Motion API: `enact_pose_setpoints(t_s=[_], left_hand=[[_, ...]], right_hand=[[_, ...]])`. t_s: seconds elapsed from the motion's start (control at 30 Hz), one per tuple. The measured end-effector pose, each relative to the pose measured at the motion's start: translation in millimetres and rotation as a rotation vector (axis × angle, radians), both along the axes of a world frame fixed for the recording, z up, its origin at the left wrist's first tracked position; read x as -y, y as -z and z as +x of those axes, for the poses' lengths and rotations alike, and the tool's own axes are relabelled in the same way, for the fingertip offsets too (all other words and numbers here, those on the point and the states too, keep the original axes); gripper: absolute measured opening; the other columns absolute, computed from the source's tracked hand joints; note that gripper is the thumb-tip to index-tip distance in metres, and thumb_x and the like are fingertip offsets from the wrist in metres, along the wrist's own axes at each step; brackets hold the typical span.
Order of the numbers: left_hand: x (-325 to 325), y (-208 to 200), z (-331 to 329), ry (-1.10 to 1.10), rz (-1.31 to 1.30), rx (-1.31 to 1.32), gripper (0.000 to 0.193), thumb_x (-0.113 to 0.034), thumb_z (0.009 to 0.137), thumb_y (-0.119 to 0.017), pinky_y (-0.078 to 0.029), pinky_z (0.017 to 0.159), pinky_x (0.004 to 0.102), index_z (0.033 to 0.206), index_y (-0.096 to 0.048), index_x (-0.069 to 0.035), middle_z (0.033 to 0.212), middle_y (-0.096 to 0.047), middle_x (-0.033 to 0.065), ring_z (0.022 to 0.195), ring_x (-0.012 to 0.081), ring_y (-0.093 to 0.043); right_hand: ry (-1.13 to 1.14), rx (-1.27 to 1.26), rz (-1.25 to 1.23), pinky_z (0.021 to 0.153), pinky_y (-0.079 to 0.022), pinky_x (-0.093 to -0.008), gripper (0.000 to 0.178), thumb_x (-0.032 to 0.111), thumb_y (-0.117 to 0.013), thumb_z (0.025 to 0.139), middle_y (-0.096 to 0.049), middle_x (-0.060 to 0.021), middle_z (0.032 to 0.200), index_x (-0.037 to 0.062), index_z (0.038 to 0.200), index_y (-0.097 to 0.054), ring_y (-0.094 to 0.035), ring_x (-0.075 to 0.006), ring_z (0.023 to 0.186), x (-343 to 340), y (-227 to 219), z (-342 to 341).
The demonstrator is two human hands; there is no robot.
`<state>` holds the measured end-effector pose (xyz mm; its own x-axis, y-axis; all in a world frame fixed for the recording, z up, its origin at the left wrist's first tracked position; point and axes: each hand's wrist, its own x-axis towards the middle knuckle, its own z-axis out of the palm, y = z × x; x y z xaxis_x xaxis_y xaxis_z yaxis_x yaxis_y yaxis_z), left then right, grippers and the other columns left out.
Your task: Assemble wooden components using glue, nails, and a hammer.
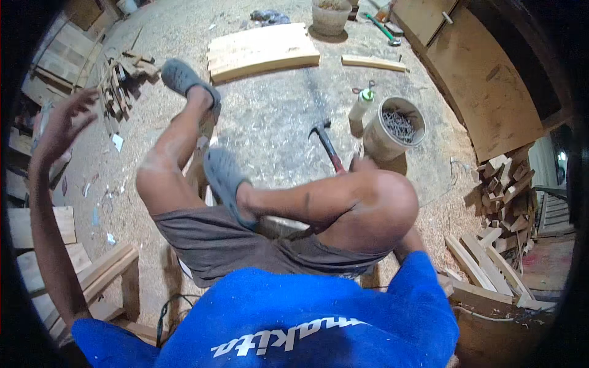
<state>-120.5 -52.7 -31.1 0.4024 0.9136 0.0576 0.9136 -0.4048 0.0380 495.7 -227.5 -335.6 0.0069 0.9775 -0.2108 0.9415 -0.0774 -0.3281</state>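
Observation:
My left hand [64, 126] is raised in the air at the far left, its fingers apart and nothing in them. Most of my right hand [365, 164] is hidden behind my bent right knee; only a little of it shows, close to the handle of a claw hammer [325, 140]. The hammer has a dark head and a red lower handle that runs out of sight behind my leg. Just beyond the right hand stands a whitish bucket [384, 138] holding many nails [400, 126]. A clear bottle with a green top [363, 103] is beside the bucket.
A pale slatted wooden panel [264, 52] lies ahead, with a short wood strip [374, 62] to its right. Farther off are a green-handled hammer [383, 29] and another bucket [330, 18]. Wood offcuts [506, 184] are stacked at right, scraps [123, 83] at left. Sawdust covers the floor.

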Motion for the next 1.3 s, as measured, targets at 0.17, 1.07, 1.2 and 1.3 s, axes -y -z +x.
enact_pose_setpoints(t_s=[0.17,1.07,1.2,1.3], left_hand=[[22.8,51.3,24.2,0.063,-0.162,0.188,0.053,-0.015,0.090,-0.078,-0.051,0.101,0.0404,0.140,-0.061,-0.006,0.125,-0.070,0.0142,0.107,0.0266,-0.067],[-308.9,386.1,269.2,0.025,-0.051,0.215,0.081,-0.032,0.087,-0.082,-0.042,0.116,0.0481,0.150,-0.044,0.001,0.156,-0.045,0.0245,0.142,0.0419,-0.046],[-362.6,420.4,297.4,0.042,-0.012,0.012,0.101,-0.044,0.088,-0.079,-0.028,0.124,0.0575,0.160,-0.026,0.003,0.170,-0.020,0.0235,0.156,0.0408,-0.024],[-371.0,446.7,304.1,0.030,0.006,0.033,0.101,-0.045,0.091,-0.072,-0.021,0.125,0.0604,0.163,-0.020,0.002,0.173,-0.014,0.0207,0.159,0.0389,-0.018]], right_hand=[[0.069,-0.090,0.127,0.083,-0.055,-0.0494,0.047,0.045,-0.069,0.094,-0.074,-0.0239,0.106,0.0025,0.115,-0.071,-0.071,-0.0401,0.096,45.0,11.9,-43.1],[0.237,0.341,0.062,0.074,-0.050,-0.0485,0.017,0.002,-0.065,0.085,-0.060,-0.0223,0.102,0.0023,0.102,-0.064,-0.062,-0.0446,0.093,89.7,50.6,207.1],[0.374,0.330,0.288,0.072,-0.052,-0.0444,0.026,-0.011,-0.064,0.082,-0.056,-0.0185,0.104,0.0003,0.106,-0.063,-0.060,-0.0379,0.091,110.7,-0.7,168.2],[0.466,0.206,0.412,0.072,-0.052,-0.0416,0.029,-0.015,-0.060,0.085,-0.054,-0.0176,0.106,-0.0013,0.110,-0.062,-0.059,-0.0344,0.090,93.4,-14.4,127.7]])
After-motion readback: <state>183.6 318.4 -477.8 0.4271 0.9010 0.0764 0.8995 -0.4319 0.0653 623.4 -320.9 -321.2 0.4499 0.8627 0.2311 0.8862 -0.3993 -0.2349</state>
